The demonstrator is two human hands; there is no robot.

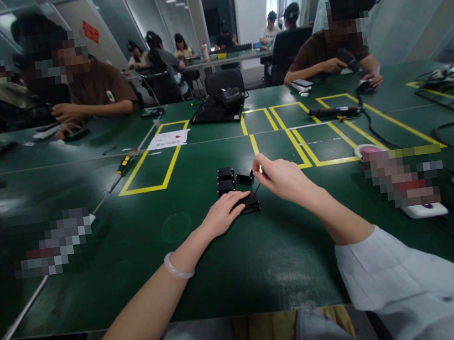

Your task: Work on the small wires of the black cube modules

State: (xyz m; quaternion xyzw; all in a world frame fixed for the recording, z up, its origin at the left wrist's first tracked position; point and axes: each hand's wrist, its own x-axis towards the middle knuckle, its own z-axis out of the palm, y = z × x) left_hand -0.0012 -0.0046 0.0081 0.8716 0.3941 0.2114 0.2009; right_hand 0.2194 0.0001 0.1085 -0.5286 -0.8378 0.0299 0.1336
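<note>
On the green table, my left hand (225,213) lies over a flat black box (251,204), fingers stretched along its top and thumb on the near side, holding it. My right hand (284,178) is closed in a pinch just right of the box. From its fingertips a thin dark rod-like piece (258,187) slants down towards the box's right end; its kind is too small to make out. Behind the left fingers stand black ribbed blocks (225,179). Another small black block (245,176) sits between them and my right fingertips.
A yellow-black screwdriver (124,164) lies to the left. To the right are a phone-like item (424,210), partly blurred, and a black corded tool (334,113). Yellow tape (144,190) outlines areas on the table. A dark tray (213,113) is at the back; co-workers sit opposite.
</note>
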